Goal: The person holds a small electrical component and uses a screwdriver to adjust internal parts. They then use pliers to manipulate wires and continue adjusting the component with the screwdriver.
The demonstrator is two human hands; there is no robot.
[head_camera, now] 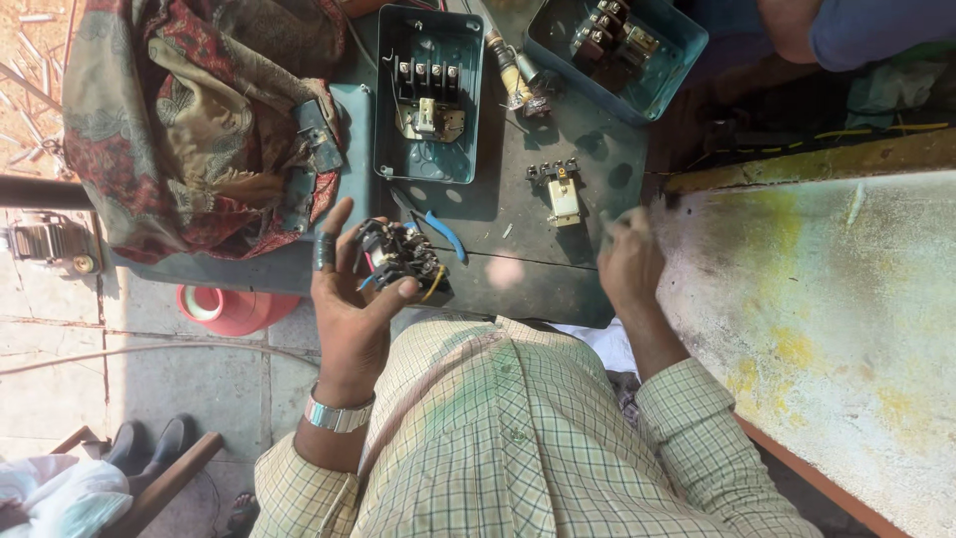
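Head view: left hand (349, 299) grips a black wired electrical switch block (400, 257); right hand (627, 261), blurred, grip unclear, hovers over the dark surface (528, 269).

Black electrical switch block (400, 256) with metal terminals and short blue, red and yellow wire ends, resting tilted on the fingers of the raised left hand (349, 299), the thumb pressing its lower edge. Right hand (627, 261), well apart to the right, closed and blurred; whatever it holds cannot be made out.
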